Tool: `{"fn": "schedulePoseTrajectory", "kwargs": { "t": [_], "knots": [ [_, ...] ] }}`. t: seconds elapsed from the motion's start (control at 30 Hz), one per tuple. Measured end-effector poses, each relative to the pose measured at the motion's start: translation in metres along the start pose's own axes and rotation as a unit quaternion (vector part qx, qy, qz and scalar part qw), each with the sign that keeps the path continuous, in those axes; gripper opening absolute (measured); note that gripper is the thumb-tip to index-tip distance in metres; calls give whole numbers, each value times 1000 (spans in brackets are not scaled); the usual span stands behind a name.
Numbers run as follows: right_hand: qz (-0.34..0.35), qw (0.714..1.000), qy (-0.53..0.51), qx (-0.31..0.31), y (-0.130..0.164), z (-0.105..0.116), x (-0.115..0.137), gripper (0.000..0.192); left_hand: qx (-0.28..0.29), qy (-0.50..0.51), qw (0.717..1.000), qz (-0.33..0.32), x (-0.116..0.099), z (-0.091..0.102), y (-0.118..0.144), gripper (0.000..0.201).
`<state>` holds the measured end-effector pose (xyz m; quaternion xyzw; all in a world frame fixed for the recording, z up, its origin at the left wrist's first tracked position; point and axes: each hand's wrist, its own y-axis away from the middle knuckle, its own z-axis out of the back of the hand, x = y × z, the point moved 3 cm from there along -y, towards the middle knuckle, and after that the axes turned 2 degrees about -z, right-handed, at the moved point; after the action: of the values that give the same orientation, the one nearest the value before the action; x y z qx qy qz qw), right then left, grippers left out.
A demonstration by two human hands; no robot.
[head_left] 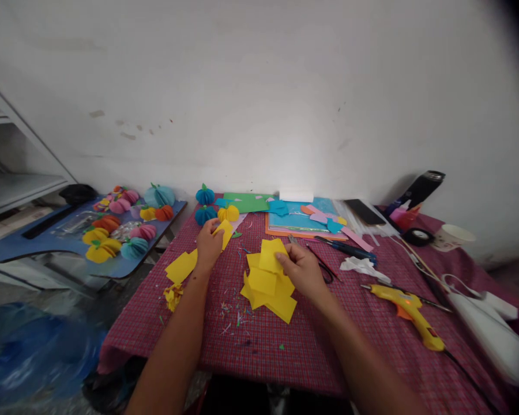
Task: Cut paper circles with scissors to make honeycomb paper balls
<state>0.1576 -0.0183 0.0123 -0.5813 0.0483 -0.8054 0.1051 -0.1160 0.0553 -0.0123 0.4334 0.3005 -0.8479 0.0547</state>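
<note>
My left hand (208,245) pinches a small folded yellow paper piece (225,231) above the red checked tablecloth (363,340). My right hand (300,267) grips another yellow paper piece (271,255) by its edge, just over a loose pile of yellow paper squares (266,291) in the middle of the table. A flat yellow sheet (180,266) lies left of my left wrist, with a crumpled yellow scrap (173,295) near the table's left edge.
A yellow glue gun (409,311) lies to the right, near crumpled white tissue (363,266), scissors and a blue pen (348,249). Coloured sheets (300,222), paper pumpkins (205,214), a phone and a cup (452,236) sit at the back. More paper pumpkins cover a blue side table (47,242).
</note>
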Motion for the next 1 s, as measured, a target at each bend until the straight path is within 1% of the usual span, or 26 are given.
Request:
{"fn": "schedulePoseTrajectory", "kwargs": {
  "t": [0.07, 0.13, 0.23, 0.33, 0.43, 0.5, 0.57, 0.6, 0.63, 0.7, 0.77, 0.8, 0.87, 0.9, 0.93, 1.0],
  "knots": [
    [3, 1000, 4, 0, 0, 0, 0, 18, -6, 9, 1000, 17, 4, -1, -1, 43],
    [4, 1000, 4, -1, 0, 1, 0, 18, -7, 41, 998, 42, 7, -2, -2, 38],
    [-1, 1000, 4, 0, 0, 0, 1, 18, -2, 140, 986, 90, 9, -5, -1, 30],
    [-11, 1000, -3, 16, 0, -1, 1, 15, 2, 232, 964, 131, 5, -8, 0, 31],
    [-31, 996, -58, 64, 1, -3, 5, 19, 3, 291, 941, 169, 0, -9, 2, 34],
    [-45, 986, -104, 120, 5, -5, 12, 21, 6, 334, 921, 198, -3, -10, 4, 36],
    [-37, 975, -116, 184, 13, -10, 22, 20, 13, 386, 895, 221, -7, -12, 5, 39],
    [-16, 973, -103, 205, 18, -13, 29, 17, 20, 412, 882, 229, -8, -12, 6, 39],
    [13, 972, -68, 224, 24, -17, 35, 13, 29, 435, 869, 234, -11, -13, 7, 39],
    [89, 964, 44, 247, 37, -26, 46, 11, 49, 468, 849, 242, -14, -14, 10, 39],
    [153, 937, 157, 271, 47, -37, 51, 10, 64, 483, 838, 246, -17, -14, 12, 39],
    [170, 927, 208, 262, 49, -40, 51, 9, 68, 487, 835, 247, -18, -15, 12, 40],
    [166, 915, 284, 233, 48, -40, 47, 14, 73, 493, 832, 245, -19, -15, 13, 40],
    [156, 914, 300, 222, 45, -38, 44, 17, 76, 496, 831, 242, -19, -15, 13, 40],
    [144, 918, 303, 211, 41, -35, 42, 20, 81, 498, 829, 240, -20, -16, 13, 40],
    [122, 936, 283, 173, 31, -26, 37, 25, 96, 502, 825, 241, -24, -16, 15, 39]
  ]
}}
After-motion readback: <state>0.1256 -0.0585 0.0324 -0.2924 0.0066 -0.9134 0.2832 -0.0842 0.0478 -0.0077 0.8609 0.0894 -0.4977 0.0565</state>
